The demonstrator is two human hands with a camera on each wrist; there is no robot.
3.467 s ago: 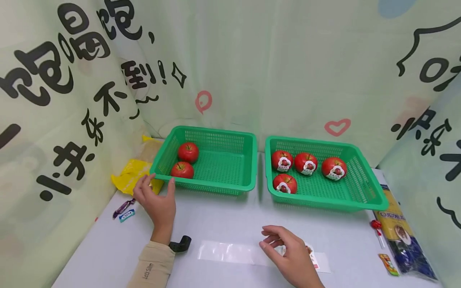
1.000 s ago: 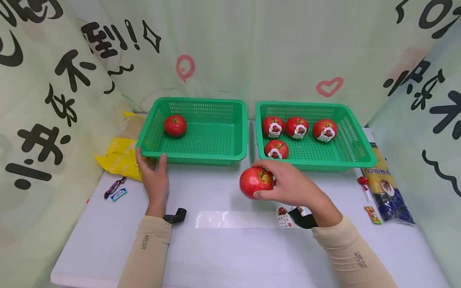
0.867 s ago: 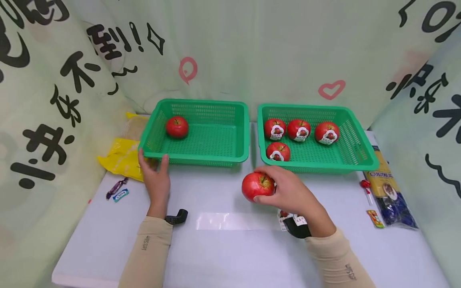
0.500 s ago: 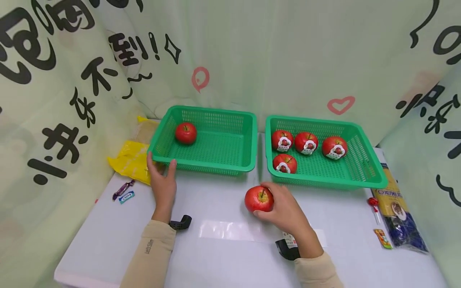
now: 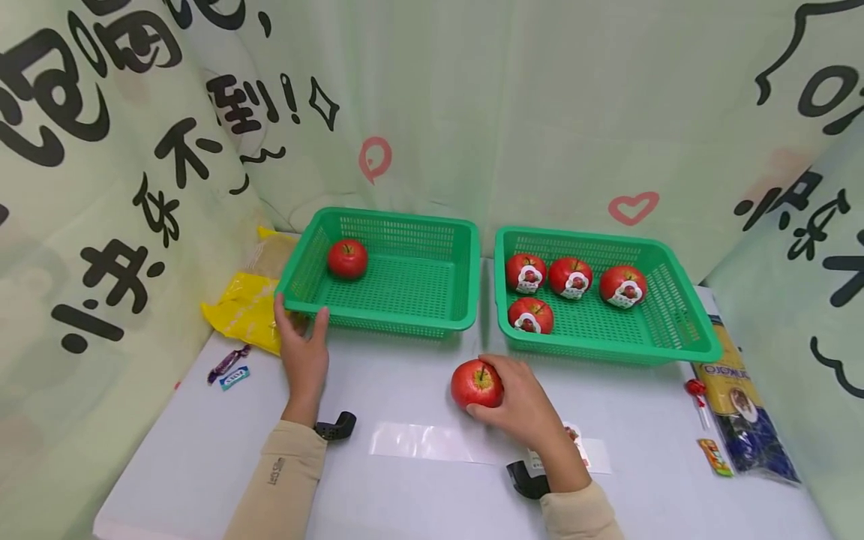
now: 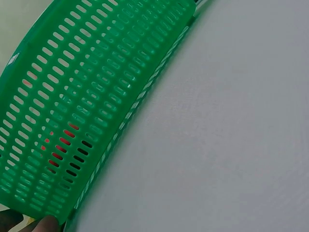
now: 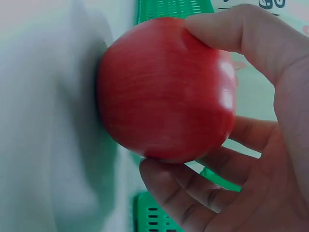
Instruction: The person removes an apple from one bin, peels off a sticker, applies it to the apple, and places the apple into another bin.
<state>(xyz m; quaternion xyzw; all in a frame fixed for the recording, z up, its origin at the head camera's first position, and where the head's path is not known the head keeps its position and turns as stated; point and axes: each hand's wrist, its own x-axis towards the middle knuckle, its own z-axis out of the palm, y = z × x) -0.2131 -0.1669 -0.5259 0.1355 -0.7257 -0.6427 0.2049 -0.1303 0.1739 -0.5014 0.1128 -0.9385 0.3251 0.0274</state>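
My right hand (image 5: 523,401) grips a red apple (image 5: 477,384) over the white table, in front of the gap between two green baskets. Thumb and fingers hold its sides in the right wrist view, where the apple (image 7: 164,92) is at or close to the tabletop. The left hand (image 5: 305,367) touches the near left corner of the left basket (image 5: 385,319), fingers spread and fairly straight. Only its fingertips (image 6: 46,224) show in the left wrist view. One unlabelled apple (image 5: 347,259) lies in that basket. Several apples with white labels (image 5: 570,277) sit in the right basket (image 5: 607,349).
A clear strip (image 5: 432,442) with label stickers (image 5: 574,439) lies in front, partly behind the right wrist. Yellow packaging (image 5: 246,311) and two wrapped sweets (image 5: 234,377) lie at left. At right are a lollipop (image 5: 696,390), a small packet (image 5: 715,457) and a larger bag (image 5: 745,409).
The nearer of two apples in the left basket has left it, and an apple is now in my right hand. Lately that hand has lowered slightly; the left stays at the basket corner.
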